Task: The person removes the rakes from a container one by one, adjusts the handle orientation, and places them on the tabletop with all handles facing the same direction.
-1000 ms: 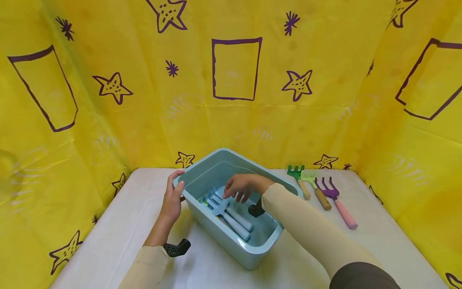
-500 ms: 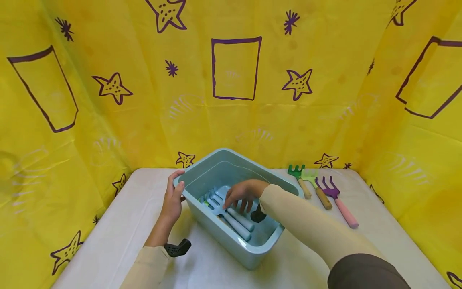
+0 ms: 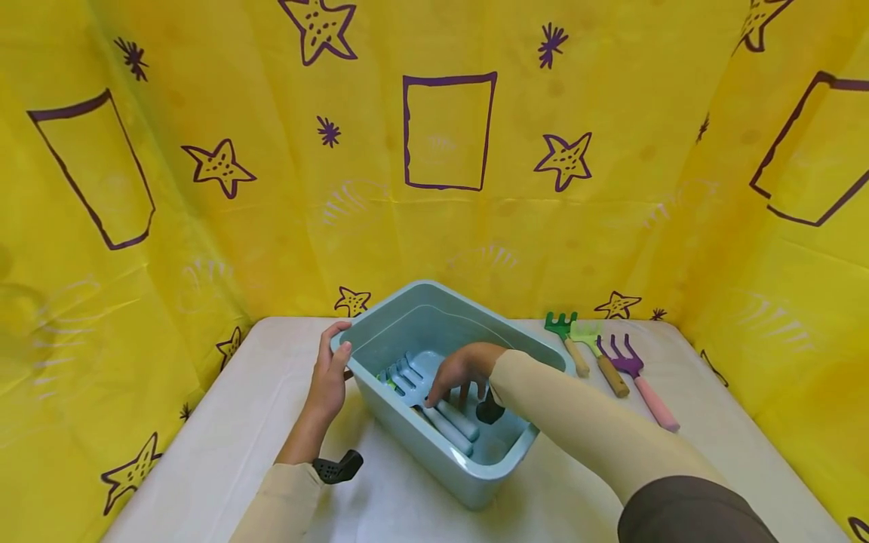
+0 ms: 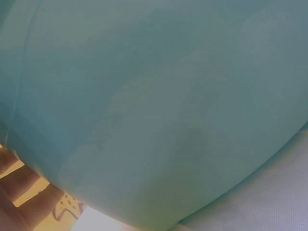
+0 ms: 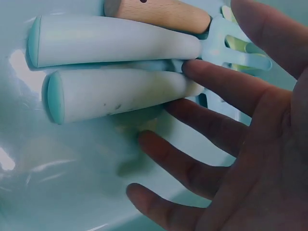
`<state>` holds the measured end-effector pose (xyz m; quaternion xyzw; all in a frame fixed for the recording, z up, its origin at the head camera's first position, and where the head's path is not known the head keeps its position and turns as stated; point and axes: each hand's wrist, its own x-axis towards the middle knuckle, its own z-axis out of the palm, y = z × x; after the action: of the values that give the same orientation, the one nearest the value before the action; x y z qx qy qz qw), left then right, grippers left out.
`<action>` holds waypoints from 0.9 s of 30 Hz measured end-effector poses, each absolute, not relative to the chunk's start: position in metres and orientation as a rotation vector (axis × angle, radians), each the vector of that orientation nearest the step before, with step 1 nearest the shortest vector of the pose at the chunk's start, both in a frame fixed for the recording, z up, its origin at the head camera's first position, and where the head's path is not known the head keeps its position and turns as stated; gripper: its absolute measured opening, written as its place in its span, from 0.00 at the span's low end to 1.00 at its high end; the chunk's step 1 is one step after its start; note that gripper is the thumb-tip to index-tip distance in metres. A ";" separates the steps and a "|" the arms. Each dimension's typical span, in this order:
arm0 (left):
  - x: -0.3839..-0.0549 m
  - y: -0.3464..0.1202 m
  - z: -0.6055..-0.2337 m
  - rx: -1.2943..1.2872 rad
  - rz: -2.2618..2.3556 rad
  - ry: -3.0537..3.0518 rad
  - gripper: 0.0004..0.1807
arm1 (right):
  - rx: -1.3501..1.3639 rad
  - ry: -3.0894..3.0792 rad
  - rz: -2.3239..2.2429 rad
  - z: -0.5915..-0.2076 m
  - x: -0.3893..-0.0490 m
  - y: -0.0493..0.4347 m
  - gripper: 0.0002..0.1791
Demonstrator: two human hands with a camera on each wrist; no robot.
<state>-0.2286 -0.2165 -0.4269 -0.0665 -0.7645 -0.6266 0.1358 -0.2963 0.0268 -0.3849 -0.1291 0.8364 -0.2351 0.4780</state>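
Observation:
A pale blue plastic tub (image 3: 414,445) stands at an angle on the table. My left hand (image 3: 329,381) grips its left corner, thumb over the rim and fingers around the outside. Inside lie two light blue hand rakes (image 3: 403,377), side by side, their pale handles (image 5: 115,41) pointing toward the near end. Beside them is a wooden handle (image 5: 159,13), with something lime green under the rake heads. Reaching into the tub, my right hand (image 3: 464,369) has its fingers spread; the index and middle fingertips meet the neck of one rake handle, while the thumb stands apart.
To the right of the tub, a dark green rake (image 3: 577,358), a light green tool with a wooden handle (image 3: 613,375) and a purple fork with a pink handle (image 3: 656,403) lie in a row. Yellow patterned cloth (image 3: 448,234) walls the white table (image 3: 271,362) at back and sides.
My right hand has lowered toward the near end of the tub, from the rake heads to the handles' necks. My left hand keeps its grip on the rim.

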 end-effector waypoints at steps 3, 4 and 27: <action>-0.229 -0.216 -0.427 -0.190 -1.819 -2.216 0.25 | -0.387 2.074 -0.495 -0.382 -0.294 0.027 0.27; -0.229 -0.216 -0.428 -0.187 -1.817 -2.220 0.25 | -0.412 2.086 -0.469 -0.381 -0.294 0.027 0.28; -0.231 -0.217 -0.428 -0.168 -1.778 -2.244 0.24 | -0.305 2.001 -0.726 -0.381 -0.300 0.028 0.16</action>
<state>-0.2306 -0.2169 -0.4283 -0.0580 -0.7750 -0.6143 0.1365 -0.3000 0.0280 -0.3809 -0.1248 0.8185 -0.2971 0.4756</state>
